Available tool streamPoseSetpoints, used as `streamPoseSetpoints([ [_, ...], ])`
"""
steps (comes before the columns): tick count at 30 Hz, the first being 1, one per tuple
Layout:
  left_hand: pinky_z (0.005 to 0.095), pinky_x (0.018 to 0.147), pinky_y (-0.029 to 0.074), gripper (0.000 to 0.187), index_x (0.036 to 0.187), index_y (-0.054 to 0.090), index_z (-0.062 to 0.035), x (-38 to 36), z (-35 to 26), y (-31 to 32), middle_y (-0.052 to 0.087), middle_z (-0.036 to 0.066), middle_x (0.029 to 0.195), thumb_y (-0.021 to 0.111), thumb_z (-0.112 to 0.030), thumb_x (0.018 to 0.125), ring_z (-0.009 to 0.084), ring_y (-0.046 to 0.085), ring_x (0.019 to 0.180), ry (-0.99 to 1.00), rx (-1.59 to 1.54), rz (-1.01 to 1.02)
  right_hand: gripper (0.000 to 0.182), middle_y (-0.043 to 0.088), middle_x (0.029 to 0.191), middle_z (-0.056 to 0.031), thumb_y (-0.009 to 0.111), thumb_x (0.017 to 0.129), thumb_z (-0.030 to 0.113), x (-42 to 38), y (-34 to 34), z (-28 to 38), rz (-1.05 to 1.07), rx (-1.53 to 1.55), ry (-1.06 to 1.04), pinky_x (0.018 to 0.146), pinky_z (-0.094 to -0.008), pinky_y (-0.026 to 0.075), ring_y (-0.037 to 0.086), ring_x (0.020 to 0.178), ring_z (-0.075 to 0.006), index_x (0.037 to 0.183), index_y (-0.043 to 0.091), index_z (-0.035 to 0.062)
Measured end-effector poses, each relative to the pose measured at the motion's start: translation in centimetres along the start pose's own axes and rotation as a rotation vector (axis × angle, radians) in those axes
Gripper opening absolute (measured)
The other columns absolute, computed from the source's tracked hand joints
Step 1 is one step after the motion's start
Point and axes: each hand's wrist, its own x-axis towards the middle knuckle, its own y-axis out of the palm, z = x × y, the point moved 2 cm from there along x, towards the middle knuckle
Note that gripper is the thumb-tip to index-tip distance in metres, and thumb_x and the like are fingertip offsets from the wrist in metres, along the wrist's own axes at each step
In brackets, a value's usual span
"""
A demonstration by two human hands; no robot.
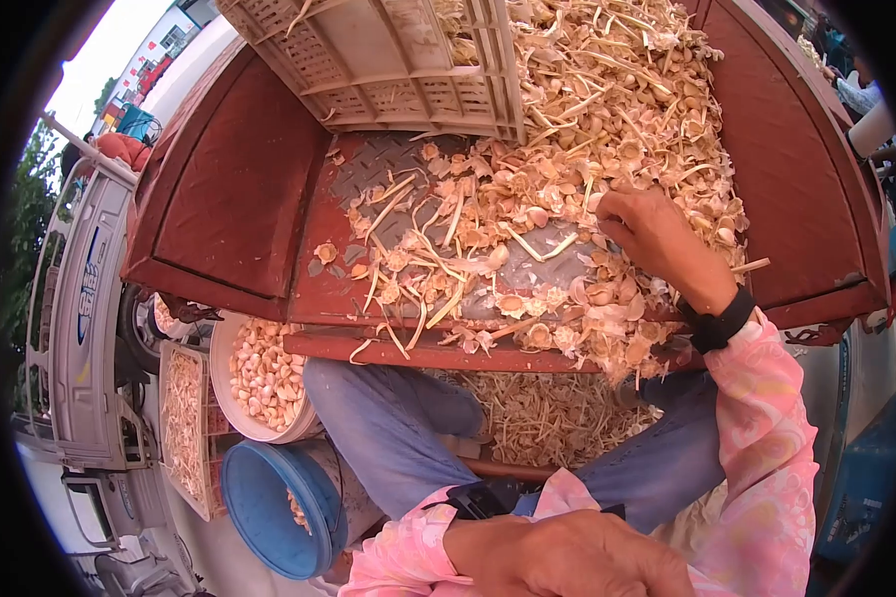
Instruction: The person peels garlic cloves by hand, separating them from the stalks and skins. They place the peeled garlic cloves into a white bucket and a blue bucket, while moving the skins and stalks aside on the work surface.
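Observation:
My right hand [655, 237] is at the near side of a big heap of garlic cloves and husks [617, 109]. Its fingers are curled down into the husks, and whatever they may hold is hidden. A black band [722, 318] circles that wrist. Low in the view, close to the camera, the back of my left hand [572, 557] shows above my lap; its fingertips are out of sight. Loose stems [448, 298] and dry garlic skins [607, 318] lie scattered on the red metal bed [319, 298] in front of me.
A plastic crate [388, 75] stands tilted at the heap's left. Left of my legs are a white bucket of peeled cloves [231, 393], a blue bucket [254, 507] and a crate of garlic [182, 413]. Husks [538, 418] cover the ground between my feet. A grey vehicle [95, 328] stands farther left.

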Motion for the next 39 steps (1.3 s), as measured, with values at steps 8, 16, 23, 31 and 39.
streamPoseSetpoints([
  [8,0.0314,0.069,0.05,0.018,0.1,0.066,0.0082,-0.2,-0.1,-0.6,0.063,0.021,0.098,0.06,-0.003,0.088,0.028,0.064,0.082,0.159,0.263,0.095,0.009,0.058,0.079,-0.017,0.057,0.074,0.006,-0.5,1.5,1.6,0.093,0.032,-0.047,0.069,-0.0433,0.047,0.059,0.076,-0.0354,0.081,0.056,0.0007],
  [16,0.0325,0.07,0.05,0.02,0.103,0.064,0.0084,-0.3,0.2,-0.5,0.063,0.021,0.099,0.058,-0.003,0.089,0.029,0.063,0.085,0.187,0.214,0.091,0.008,0.055,0.07,-0.0044,0.06,0.081,0.005,-0.9,0.9,0.8,0.096,0.612,0.149,0.06,-0.0267,0.043,0.053,0.065,-0.0133,0.083,0.053,0.0009],
  [23,0.0149,0.046,0.036,0.027,0.119,0.053,-0.0017,-2.2,-2.0,-7.9,0.06,0.015,0.096,0.051,-0.011,0.093,0.0048,0.044,0.061,-0.083,0.145,-0.956,0.009,0.055,0.076,0.0046,0.064,0.085,0.008,-1.6,-1.0,4.3,0.149,1.231,0.138,0.062,-0.0189,0.042,0.05,0.068,-0.0031,0.089,0.058,0.0034],
  [31,0.0145,0.049,0.036,0.029,0.12,0.051,-0.0063,-8.5,-3.5,-12.5,0.058,0.001,0.09,0.054,-0.016,0.093,0.0037,0.048,0.064,-0.043,0.017,-1.144,0.006,0.06,0.072,-0.0007,0.062,0.085,0.006,-1.2,0.6,13.2,0.398,1.014,0.075,0.055,-0.0226,0.045,0.057,0.064,-0.0057,0.085,0.058,0.0015],
  [39,0.0149,0.046,0.037,0.032,0.12,0.048,-0.0023,-19.5,-22.6,-4.3,0.06,0.016,0.098,0.054,-0.019,0.094,0.0071,0.048,0.062,0.564,0.56,-1.404,0.024,0.067,0.08,-0.0168,0.061,0.082,0.014,8.8,2.9,28.2,0.168,0.922,-0.474,0.065,-0.0349,0.051,0.066,0.075,-0.0291,0.098,0.06,-0.0036],
])
